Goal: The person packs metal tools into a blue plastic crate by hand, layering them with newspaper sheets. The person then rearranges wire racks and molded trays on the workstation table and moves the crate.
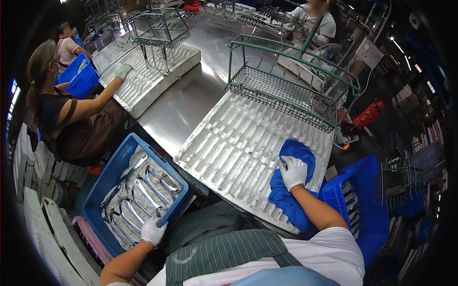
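Observation:
My left hand [153,231], in a white glove, grips the near rim of a blue crate [112,171] at my left. The crate holds several shiny metal handles [143,190] lying on plastic. My right hand [292,171], also gloved in white, presses down on a blue cloth [291,190] that lies on the right part of a white moulded tray [238,148] with long grooves. The grooves of the tray that I can see hold nothing.
A green wire basket rack [286,95] stands behind the tray on a steel table [191,95]. Another blue crate [355,200] sits at my right. A person [71,114] at the left touches a second white tray [143,81]. White trays [43,214] are stacked on the floor.

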Demonstrator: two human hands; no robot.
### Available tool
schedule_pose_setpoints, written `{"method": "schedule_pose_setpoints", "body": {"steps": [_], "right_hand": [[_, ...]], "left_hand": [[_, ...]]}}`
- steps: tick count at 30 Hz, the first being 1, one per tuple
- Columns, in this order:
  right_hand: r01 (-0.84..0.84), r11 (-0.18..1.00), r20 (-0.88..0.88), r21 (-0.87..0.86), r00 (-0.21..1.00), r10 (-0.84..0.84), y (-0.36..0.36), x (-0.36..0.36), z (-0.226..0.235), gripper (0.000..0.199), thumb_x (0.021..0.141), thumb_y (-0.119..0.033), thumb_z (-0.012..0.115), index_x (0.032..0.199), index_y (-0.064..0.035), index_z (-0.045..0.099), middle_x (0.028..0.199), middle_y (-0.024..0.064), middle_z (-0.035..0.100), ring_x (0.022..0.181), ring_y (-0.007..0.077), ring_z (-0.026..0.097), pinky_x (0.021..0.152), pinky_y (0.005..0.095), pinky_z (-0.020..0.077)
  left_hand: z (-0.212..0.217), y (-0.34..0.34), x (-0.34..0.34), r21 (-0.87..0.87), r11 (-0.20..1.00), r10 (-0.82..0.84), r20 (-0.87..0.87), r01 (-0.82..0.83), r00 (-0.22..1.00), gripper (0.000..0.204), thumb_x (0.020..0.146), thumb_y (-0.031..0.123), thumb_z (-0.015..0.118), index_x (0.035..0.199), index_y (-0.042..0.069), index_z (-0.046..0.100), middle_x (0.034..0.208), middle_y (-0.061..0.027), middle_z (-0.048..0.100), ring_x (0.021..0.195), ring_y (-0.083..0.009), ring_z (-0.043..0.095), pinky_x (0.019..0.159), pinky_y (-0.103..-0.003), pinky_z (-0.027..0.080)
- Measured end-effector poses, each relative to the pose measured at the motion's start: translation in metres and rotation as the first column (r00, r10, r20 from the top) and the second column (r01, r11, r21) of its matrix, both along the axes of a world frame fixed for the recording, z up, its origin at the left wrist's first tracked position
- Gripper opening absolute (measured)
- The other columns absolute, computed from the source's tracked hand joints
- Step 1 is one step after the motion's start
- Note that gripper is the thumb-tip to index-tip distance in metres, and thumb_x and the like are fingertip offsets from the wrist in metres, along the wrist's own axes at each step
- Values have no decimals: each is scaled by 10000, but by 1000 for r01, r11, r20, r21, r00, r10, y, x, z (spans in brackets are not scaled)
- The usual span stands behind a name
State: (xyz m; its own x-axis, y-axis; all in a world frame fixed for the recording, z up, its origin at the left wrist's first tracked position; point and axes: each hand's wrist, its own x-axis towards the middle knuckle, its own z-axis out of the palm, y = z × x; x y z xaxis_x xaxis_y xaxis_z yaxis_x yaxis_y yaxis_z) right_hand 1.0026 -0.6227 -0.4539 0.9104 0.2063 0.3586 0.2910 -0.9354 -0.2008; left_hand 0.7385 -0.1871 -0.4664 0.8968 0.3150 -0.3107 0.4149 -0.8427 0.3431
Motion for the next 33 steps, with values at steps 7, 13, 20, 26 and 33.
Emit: {"method": "schedule_pose_setpoints", "body": {"steps": [7, 13, 20, 26, 33], "right_hand": [[53, 999, 96, 11, 994, -54, -1, 4, -5, 293, 828, -326, 588, 910, -67, 697, 900, 100, 678, 788, 291, 638, 698, 390, 490], [60, 997, -14, -39, 998, -61, -1, 2, -4, 324, 818, -368, 594, 913, -79, 705, 931, 90, 679, 826, 285, 635, 724, 390, 488], [102, 988, -36, -115, 994, -107, 4, 3, -2, 330, 806, -395, 608, 938, -107, 702, 890, 136, 640, 816, 315, 600, 709, 416, 466], [82, 985, -50, -149, 995, -90, 9, 5, -2, 259, 804, -326, 616, 924, -109, 692, 856, 129, 628, 797, 318, 587, 698, 427, 453], [78, 984, -95, -162, 991, -94, 19, 9, 8, 219, 779, -263, 611, 901, -98, 687, 799, 124, 625, 759, 320, 590, 675, 432, 454]], "left_hand": [[-6, 1, -3, 26, 1000, -14, 82, 12, 997, 262, 766, 316, 649, 844, 68, 686, 818, -150, 621, 809, -339, 598, 748, -429, 473], [-5, 0, -2, 17, 1000, -10, 62, 9, 998, 275, 765, 330, 650, 862, 75, 686, 814, -144, 620, 816, -325, 602, 747, -429, 473], [-7, 4, -1, -15, 1000, -12, 82, 14, 997, 270, 753, 342, 663, 863, 98, 692, 786, -141, 610, 788, -322, 600, 722, -430, 473], [-6, 9, 2, -62, 997, -32, 120, 39, 992, 279, 713, 316, 699, 890, 101, 687, 765, -135, 611, 742, -325, 596, 686, -437, 473], [-43, 26, -15, -150, 981, -120, 12, 120, 993, 446, 654, 440, 715, 969, 129, 669, 808, -144, 616, 748, -323, 610, 637, -444, 483]]}}
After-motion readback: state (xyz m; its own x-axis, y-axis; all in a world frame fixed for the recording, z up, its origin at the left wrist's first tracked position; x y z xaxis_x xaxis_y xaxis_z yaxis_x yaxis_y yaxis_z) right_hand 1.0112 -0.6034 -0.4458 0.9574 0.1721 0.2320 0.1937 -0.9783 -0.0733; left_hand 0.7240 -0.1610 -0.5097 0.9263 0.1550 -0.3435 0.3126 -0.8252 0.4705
